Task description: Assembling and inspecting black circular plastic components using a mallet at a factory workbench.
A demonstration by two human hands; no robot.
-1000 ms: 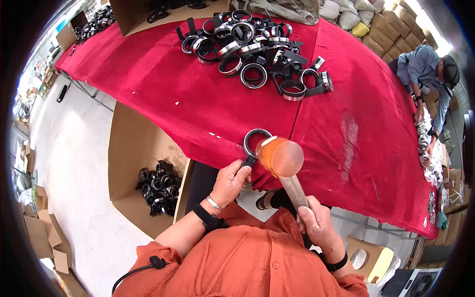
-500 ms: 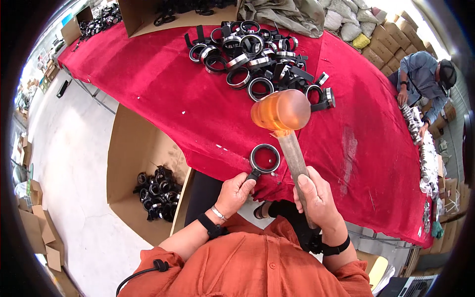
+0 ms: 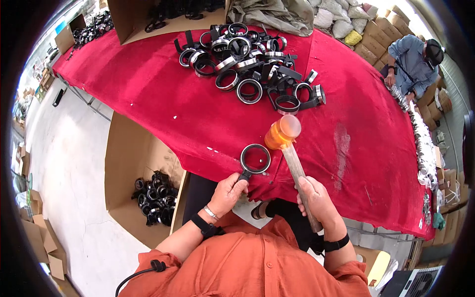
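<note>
My left hand (image 3: pixel 228 194) grips the short black handle of a ring-shaped part (image 3: pixel 267 167), a black band with a silvery edge. The ring lies at the near edge of the red-covered table (image 3: pixel 208 131). In my right hand (image 3: pixel 317 199) is a mallet (image 3: pixel 297 171) with a wooden handle and an orange, see-through head. The mallet's head is raised, just right of the ring and apart from it in the picture. Farther back on the cloth lies a heap of similar black and silver rings (image 3: pixel 249 92).
Below the table's left side stands an open cardboard box (image 3: pixel 123 163) holding several black rings (image 3: pixel 157 198). Another box (image 3: pixel 121 24) stands at the back, beside a crumpled grey-green cloth (image 3: pixel 277 15). At the far right a person (image 3: pixel 410 62) handles silvery parts (image 3: pixel 423 143).
The mallet's head has come down and nearer to the ring, and looks smaller. The whole view has shifted a little. Both hands keep their hold.
</note>
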